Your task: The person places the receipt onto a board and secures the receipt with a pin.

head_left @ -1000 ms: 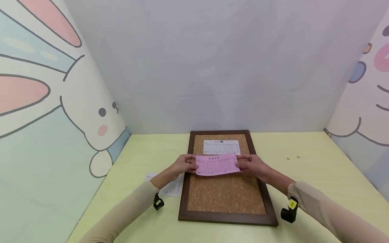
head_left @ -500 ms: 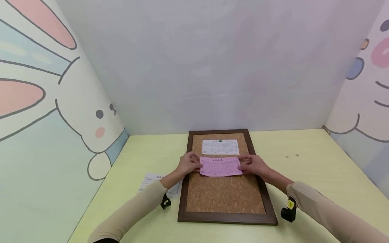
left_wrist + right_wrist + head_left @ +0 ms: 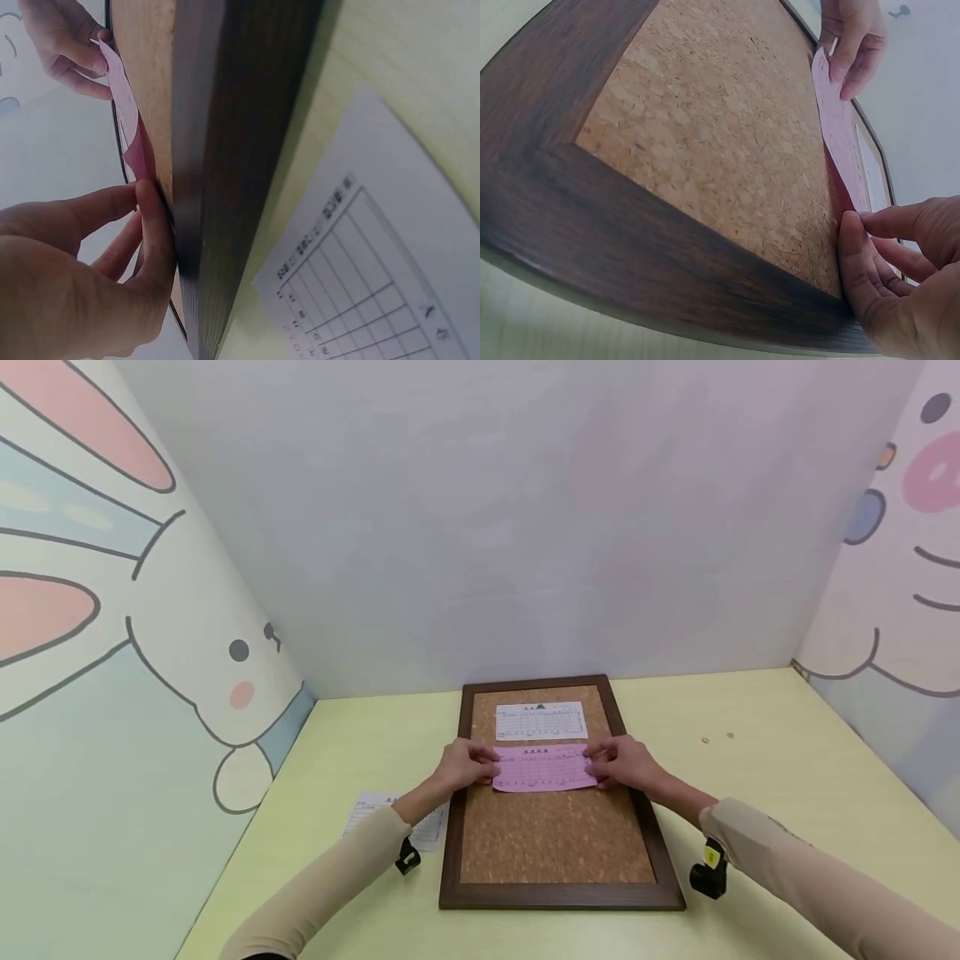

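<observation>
Both hands hold a pink printed form (image 3: 543, 770) low over the middle of a cork board (image 3: 558, 843) in a dark wooden frame. My left hand (image 3: 463, 765) pinches its left edge between thumb and fingers. At the opposite edge my right hand (image 3: 626, 763) has the same kind of pinch. In the right wrist view the pink form (image 3: 840, 131) bows a little, with a shadowed gap between it and the cork. Just above it on the board lies a white form (image 3: 540, 722) with a small green mark at its top.
Left of the board, another white form (image 3: 431, 828) lies on the pale yellow table (image 3: 360, 918), partly covered by my left forearm. Two small brass-coloured pieces (image 3: 705, 740) sit on the table to the right. Walls with cartoon drawings stand on both sides, a plain one behind.
The pink form, earlier tilted and higher, has come level and down closer to the cork, shifting slightly right. Both hands have kept their grip on its edges.
</observation>
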Demonstrator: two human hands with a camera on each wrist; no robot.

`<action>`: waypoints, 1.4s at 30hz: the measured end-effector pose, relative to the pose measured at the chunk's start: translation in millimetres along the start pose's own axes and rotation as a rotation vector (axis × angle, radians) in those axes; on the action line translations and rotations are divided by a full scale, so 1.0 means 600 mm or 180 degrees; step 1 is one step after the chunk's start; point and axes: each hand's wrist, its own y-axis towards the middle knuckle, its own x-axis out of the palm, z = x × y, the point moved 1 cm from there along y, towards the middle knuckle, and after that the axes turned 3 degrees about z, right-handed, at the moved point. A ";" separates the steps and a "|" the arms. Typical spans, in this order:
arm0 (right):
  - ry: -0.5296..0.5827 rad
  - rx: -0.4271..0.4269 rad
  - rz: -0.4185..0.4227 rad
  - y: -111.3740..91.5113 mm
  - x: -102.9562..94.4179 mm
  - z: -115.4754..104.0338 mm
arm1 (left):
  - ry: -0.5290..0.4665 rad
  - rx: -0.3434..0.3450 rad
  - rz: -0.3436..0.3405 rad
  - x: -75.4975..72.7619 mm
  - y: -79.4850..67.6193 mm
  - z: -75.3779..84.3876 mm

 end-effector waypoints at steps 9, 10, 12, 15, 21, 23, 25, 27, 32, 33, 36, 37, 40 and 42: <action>-0.0046 -0.0023 -0.0221 0.006 -0.032 -0.018 | 0.0155 0.0065 -0.0047 -0.009 -0.006 -0.011; -0.0072 -0.0045 -0.0214 0.008 -0.041 -0.018 | 0.0177 0.0066 -0.0053 -0.010 -0.006 -0.012; -0.0121 -0.0121 -0.0215 0.013 -0.061 -0.014 | 0.0245 0.0114 -0.0061 -0.012 -0.008 -0.013; -0.0165 -0.0227 -0.0206 0.017 -0.093 -0.002 | 0.0361 0.0200 -0.0096 -0.014 -0.008 -0.015; -0.0222 -0.0367 -0.0172 0.018 -0.156 0.029 | 0.0445 0.0202 -0.0156 -0.015 -0.005 -0.013; -0.0349 -0.0366 -0.0096 0.018 -0.172 0.039 | 0.0489 0.0223 -0.0165 -0.015 -0.005 -0.012; -0.0620 -0.0409 0.0038 0.018 -0.185 0.051 | 0.0522 0.0230 -0.0185 -0.015 -0.004 -0.011; -0.0936 -0.0447 0.0187 0.016 -0.193 0.065 | 0.0565 0.0224 -0.0221 -0.015 -0.003 -0.011; -0.1603 -0.0533 0.0562 0.012 -0.207 0.100 | 0.0635 0.0231 -0.0323 -0.016 0.001 -0.011; -0.1669 -0.0543 0.0618 0.011 -0.209 0.105 | 0.0644 0.0255 -0.0331 -0.016 0.002 -0.010; -0.1865 -0.0585 0.0755 0.007 -0.218 0.115 | 0.0651 0.0327 -0.0355 -0.014 0.004 -0.005; -0.1877 -0.0576 0.0772 0.006 -0.221 0.118 | 0.0645 0.0344 -0.0365 -0.013 0.005 -0.003; -0.1896 -0.0499 0.0823 0.002 -0.228 0.124 | 0.0644 0.0381 -0.0401 -0.010 0.006 0.002; -0.1907 -0.0416 0.0860 -0.001 -0.231 0.124 | 0.0637 0.0391 -0.0426 -0.009 0.007 0.004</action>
